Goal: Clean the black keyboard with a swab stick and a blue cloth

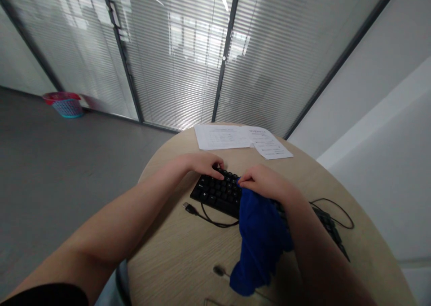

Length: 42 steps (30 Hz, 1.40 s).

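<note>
A black keyboard (pixel 217 192) lies on the round wooden table, partly covered by a blue cloth (pixel 261 234). My left hand (pixel 206 163) grips the keyboard's far edge near its left end, thumb over the keys. Pinched between the fingers of my right hand (pixel 264 180) is the upper end of the cloth, which touches the keys; its loose part drapes toward me. In front of the keyboard runs a black cable with a USB plug (pixel 190 208). Right of my right forearm shows another black keyed piece (pixel 332 232); whether it joins this keyboard, I cannot tell.
Printed papers (pixel 224 137) lie at the table's (pixel 161 167) far edge. A second cable plug (pixel 218 270) sits near the cloth's lower end, and a thin cable (pixel 352 220) loops at right. A red and blue basket (pixel 67 105) stands on the floor by the blinds.
</note>
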Motion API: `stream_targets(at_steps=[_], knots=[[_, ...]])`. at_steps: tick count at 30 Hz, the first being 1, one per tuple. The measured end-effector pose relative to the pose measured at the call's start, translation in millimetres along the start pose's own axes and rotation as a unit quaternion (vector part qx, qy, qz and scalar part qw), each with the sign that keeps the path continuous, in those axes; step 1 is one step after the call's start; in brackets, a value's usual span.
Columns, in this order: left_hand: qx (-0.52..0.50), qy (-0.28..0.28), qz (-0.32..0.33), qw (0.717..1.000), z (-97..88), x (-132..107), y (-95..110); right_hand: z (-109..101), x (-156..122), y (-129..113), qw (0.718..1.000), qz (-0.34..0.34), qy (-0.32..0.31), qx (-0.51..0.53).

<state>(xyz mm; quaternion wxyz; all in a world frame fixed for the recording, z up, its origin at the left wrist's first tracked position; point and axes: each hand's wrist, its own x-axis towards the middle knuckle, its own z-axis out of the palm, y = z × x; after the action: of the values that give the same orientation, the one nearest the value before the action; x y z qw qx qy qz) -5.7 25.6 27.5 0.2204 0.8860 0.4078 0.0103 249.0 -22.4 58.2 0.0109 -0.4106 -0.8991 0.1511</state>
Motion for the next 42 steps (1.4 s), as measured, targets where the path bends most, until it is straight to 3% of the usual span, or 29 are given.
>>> stream_targets(at_steps=[7, 13, 21, 27, 34, 42], knots=[[0.018, 0.014, 0.019, 1.0, 5.2, 4, 6, 11, 10, -11, 0.998, -0.061, 0.004, 0.009], [0.021, 0.014, 0.015, 1.0, 7.5, 5, 7, 17, 13, -8, 0.998, -0.05, -0.034, 0.017], [0.027, 0.013, 0.008, 1.0, 6.9, 4, 9, 21, 14, -21, 0.998, -0.047, 0.026, -0.044], [0.024, 0.01, 0.006, 1.0, 6.4, 4, 10, 16, 12, -15, 0.998, -0.057, -0.02, -0.02], [0.022, 0.015, 0.007, 1.0, 7.2, 5, 9, 22, 15, -21, 0.996, -0.079, 0.04, -0.033], [0.025, 0.015, 0.005, 1.0, 7.8, 5, 8, 18, 15, -7, 0.998, -0.048, -0.028, 0.009]])
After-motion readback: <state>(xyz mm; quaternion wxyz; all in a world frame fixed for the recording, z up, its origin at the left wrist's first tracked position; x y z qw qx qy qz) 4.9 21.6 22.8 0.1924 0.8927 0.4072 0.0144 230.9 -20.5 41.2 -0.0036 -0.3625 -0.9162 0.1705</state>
